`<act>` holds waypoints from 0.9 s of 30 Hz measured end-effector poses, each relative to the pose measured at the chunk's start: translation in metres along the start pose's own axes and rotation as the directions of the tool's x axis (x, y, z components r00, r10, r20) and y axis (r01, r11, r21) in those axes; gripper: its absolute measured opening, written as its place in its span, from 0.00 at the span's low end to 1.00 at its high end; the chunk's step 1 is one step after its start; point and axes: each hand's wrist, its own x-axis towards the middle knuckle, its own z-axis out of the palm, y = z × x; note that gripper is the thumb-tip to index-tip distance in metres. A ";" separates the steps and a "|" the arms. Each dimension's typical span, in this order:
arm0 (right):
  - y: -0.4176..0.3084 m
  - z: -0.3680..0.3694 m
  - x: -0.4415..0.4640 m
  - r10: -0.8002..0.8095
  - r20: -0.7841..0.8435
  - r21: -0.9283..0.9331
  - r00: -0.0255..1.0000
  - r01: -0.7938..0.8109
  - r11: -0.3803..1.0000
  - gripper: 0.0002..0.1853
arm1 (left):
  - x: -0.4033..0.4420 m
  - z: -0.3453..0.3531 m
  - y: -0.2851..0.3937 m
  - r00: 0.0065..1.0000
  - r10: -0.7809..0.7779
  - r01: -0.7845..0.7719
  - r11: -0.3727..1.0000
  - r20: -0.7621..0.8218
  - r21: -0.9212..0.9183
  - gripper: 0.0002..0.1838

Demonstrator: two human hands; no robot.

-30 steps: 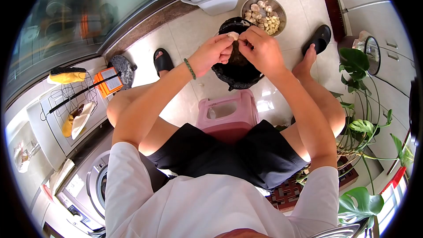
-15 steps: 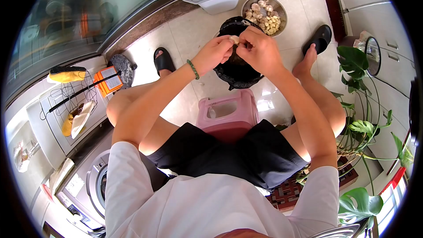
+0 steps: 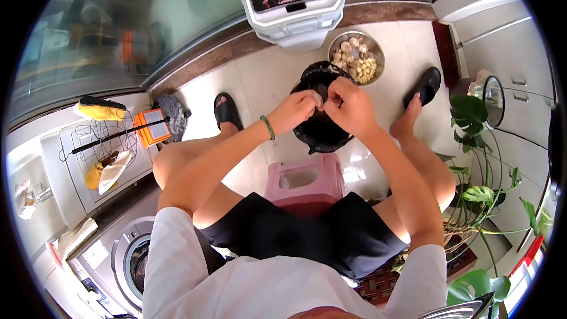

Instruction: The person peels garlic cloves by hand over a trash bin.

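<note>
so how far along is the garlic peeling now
Looks partway. Done: a heap of pale cloves, apparently peeled, in the bowl. In hand: the left hand holds a garlic piece over the bin, the right hand working close beside it; how much skin is off is too small to tell. Left: several bulbs, seemingly whole, in the same bowl.

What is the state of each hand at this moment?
Left hand: closed, holding a garlic piece.
Right hand: fingers closed beside it; whether holding anything, unclear.

Home laundry area; washing machine (image 3: 137,260)
</note>
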 end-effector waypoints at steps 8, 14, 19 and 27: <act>-0.010 -0.002 -0.001 -0.094 0.040 0.125 0.995 0.088 0.988 0.08 | 0.000 -0.002 0.005 0.996 -0.084 0.082 0.991 -0.008 -0.105 0.14; -0.007 -0.003 0.002 -0.147 0.012 0.079 0.989 0.145 0.986 0.07 | 0.000 -0.002 0.010 0.993 -0.112 0.116 0.983 0.040 -0.141 0.20; -0.009 -0.001 0.002 -0.059 0.007 0.199 0.998 0.057 0.978 0.05 | -0.001 0.000 0.012 0.993 -0.104 0.111 0.982 0.055 -0.149 0.23; -0.009 0.002 -0.001 -0.055 -0.064 0.132 0.996 0.063 0.989 0.04 | -0.001 0.005 0.012 0.977 -0.164 0.203 0.908 0.135 -0.366 0.22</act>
